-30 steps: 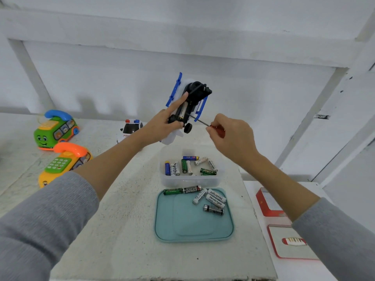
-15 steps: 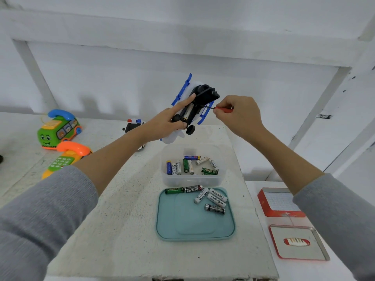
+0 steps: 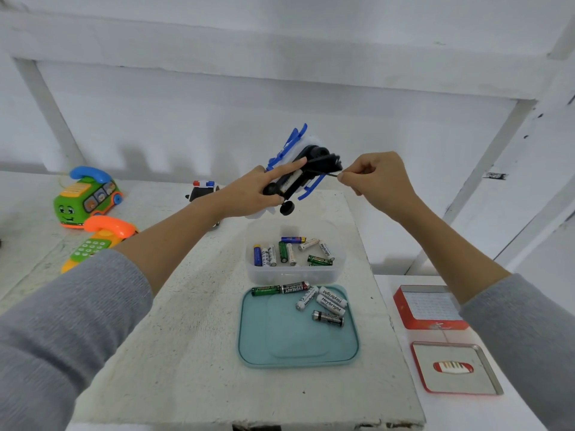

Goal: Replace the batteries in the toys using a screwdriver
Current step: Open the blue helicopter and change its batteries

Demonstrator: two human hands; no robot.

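Note:
My left hand (image 3: 249, 194) holds a white, blue and black toy helicopter (image 3: 303, 169) belly-up in the air above the table, index finger stretched along its underside. A white battery shows in its uncovered compartment. My right hand (image 3: 378, 181) is closed around a screwdriver whose thin dark shaft (image 3: 326, 173) reaches the toy's black underside; the handle is hidden in the fist. Below, a clear plastic box (image 3: 294, 275) holds several batteries, and a teal tray (image 3: 298, 353) carries several more.
A green toy phone-bus (image 3: 87, 199) and an orange-and-yellow toy phone (image 3: 99, 241) lie at the left. A small police-car toy (image 3: 202, 189) stands behind my left arm. A red tin (image 3: 429, 309) and its lid (image 3: 455, 368) rest on the lower surface at right.
My right hand rose from below the toy to its right side, and the screwdriver tip now meets the upper part of the underside. The toy shifted slightly right and tilted flatter.

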